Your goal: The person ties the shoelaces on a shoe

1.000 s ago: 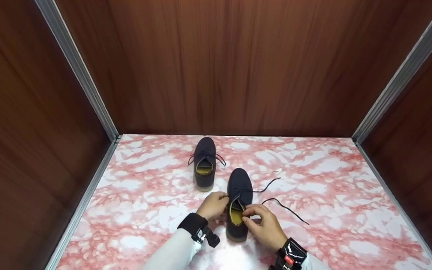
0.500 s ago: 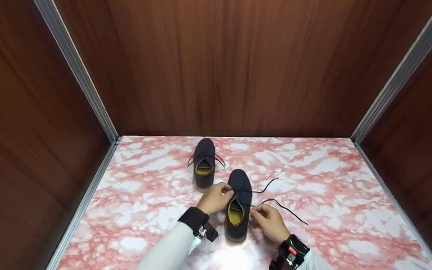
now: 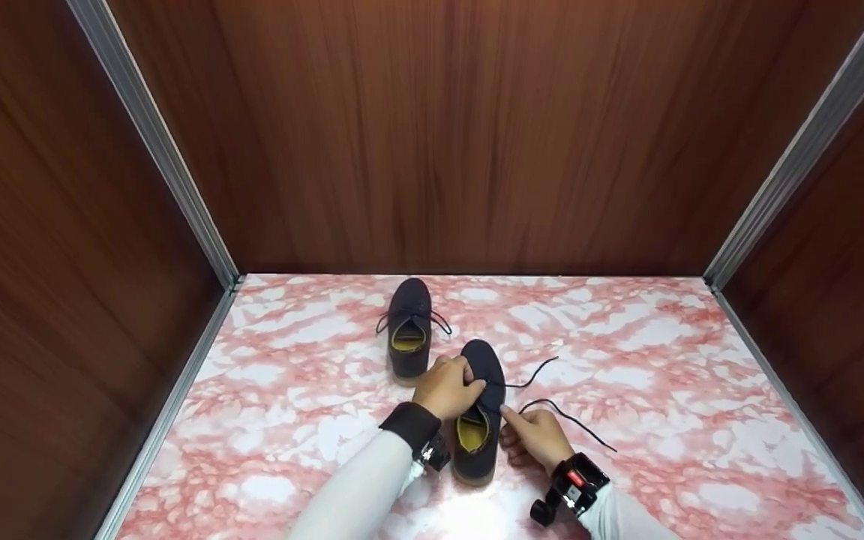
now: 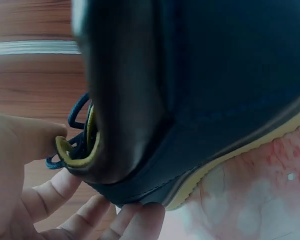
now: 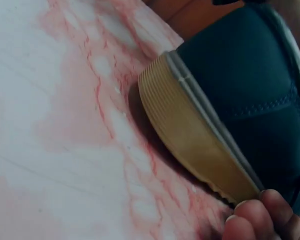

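A dark navy lace-up shoe [image 3: 481,358] with a yellow lining stands upright on the table, toe pointing away from me. My left hand [image 3: 444,388] holds its left side near the lacing. In the left wrist view, the thumb [image 4: 35,137] reaches over the yellow-lined edge and the fingers lie along the upper. At the shoe's right side, my right hand [image 3: 537,436] pinches the shoelace [image 3: 580,426] with thumb and curled fingers. Its fingertips [image 5: 255,215] sit against the tan sole [image 5: 190,140]. One loose lace end trails past that hand; the other lies farther up.
A matching shoe [image 3: 410,300] with a tied bow stands behind, slightly left. Brown wood-look panels [image 3: 432,135] rise at the back and both sides, with metal corner posts [image 3: 169,157]. The table [image 3: 664,405] has a red and white marbled surface.
My left hand has moved forward and right, onto the shoe's lacing. My right hand has come away from the shoe opening to its right side, with the fingers now curled lower.
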The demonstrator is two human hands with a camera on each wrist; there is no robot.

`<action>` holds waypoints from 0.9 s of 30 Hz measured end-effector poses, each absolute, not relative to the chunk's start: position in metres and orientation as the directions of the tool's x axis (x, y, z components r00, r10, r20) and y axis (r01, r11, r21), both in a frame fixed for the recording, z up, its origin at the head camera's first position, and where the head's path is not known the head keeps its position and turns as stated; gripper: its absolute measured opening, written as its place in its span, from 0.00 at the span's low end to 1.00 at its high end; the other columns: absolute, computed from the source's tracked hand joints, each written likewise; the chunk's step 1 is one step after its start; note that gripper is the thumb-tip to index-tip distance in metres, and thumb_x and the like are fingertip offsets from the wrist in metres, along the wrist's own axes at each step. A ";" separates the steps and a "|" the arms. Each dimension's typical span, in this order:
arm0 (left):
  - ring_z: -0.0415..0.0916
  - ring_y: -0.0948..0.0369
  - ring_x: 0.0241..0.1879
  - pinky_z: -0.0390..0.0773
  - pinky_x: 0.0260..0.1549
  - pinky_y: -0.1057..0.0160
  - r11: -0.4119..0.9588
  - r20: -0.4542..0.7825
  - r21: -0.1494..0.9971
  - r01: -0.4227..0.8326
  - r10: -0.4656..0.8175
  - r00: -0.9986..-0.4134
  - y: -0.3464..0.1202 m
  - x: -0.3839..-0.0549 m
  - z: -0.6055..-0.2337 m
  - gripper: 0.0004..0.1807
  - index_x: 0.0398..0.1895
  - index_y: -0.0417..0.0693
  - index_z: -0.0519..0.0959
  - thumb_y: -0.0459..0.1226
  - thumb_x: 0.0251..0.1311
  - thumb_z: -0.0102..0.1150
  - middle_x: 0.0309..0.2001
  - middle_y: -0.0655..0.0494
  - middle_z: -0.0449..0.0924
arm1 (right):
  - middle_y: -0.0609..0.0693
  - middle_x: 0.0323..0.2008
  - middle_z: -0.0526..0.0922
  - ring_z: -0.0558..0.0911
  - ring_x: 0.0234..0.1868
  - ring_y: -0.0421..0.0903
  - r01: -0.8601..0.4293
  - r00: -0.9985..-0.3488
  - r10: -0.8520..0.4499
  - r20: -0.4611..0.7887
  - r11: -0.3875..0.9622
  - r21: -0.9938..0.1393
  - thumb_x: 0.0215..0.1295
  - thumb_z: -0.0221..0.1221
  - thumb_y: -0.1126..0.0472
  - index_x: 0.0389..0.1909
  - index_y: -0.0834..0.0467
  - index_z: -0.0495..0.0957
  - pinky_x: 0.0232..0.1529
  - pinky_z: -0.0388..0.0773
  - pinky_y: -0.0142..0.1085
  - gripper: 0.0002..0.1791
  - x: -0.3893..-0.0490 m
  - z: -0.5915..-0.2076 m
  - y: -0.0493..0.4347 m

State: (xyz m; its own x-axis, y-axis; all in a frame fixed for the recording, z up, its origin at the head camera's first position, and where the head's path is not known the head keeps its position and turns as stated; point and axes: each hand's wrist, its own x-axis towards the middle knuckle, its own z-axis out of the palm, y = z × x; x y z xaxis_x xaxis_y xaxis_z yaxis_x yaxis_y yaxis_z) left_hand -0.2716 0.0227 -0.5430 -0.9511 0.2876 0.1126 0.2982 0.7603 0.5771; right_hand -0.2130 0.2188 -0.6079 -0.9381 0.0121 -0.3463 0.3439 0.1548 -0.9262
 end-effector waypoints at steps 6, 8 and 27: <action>0.76 0.56 0.37 0.77 0.36 0.59 0.782 0.133 0.536 0.317 0.293 -0.947 0.025 -0.272 -0.542 0.14 0.26 0.51 0.73 0.44 0.68 0.62 0.29 0.55 0.74 | 0.47 0.17 0.80 0.81 0.15 0.39 0.385 -0.923 0.020 -0.385 0.112 -0.916 0.71 0.64 0.39 0.32 0.69 0.84 0.21 0.84 0.36 0.32 -0.219 -0.608 0.221; 0.76 0.56 0.36 0.76 0.35 0.59 0.779 0.135 0.536 0.325 0.301 -0.944 0.025 -0.272 -0.542 0.14 0.25 0.51 0.73 0.43 0.69 0.59 0.28 0.56 0.73 | 0.47 0.17 0.80 0.81 0.15 0.39 0.398 -0.917 0.014 -0.399 0.108 -0.911 0.70 0.65 0.39 0.32 0.67 0.84 0.22 0.85 0.37 0.31 -0.220 -0.607 0.223; 0.78 0.60 0.30 0.86 0.35 0.58 0.262 -0.140 0.960 -0.094 0.165 -0.976 -0.001 -0.264 -0.551 0.10 0.26 0.42 0.73 0.36 0.67 0.52 0.34 0.49 0.80 | 0.54 0.34 0.87 0.90 0.30 0.45 0.352 -0.934 0.039 -0.354 -0.050 -0.935 0.77 0.57 0.62 0.39 0.64 0.74 0.32 0.88 0.37 0.08 -0.220 -0.608 0.222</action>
State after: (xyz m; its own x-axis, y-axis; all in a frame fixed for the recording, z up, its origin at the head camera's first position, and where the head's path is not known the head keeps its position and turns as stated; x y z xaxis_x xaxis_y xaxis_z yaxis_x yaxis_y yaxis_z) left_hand -0.2638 -0.0015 -0.5514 -0.9762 0.1655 -0.1404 -0.0937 0.2620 0.9605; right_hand -0.2204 0.2222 -0.6078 -0.9343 0.0394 -0.3542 0.3522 -0.0498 -0.9346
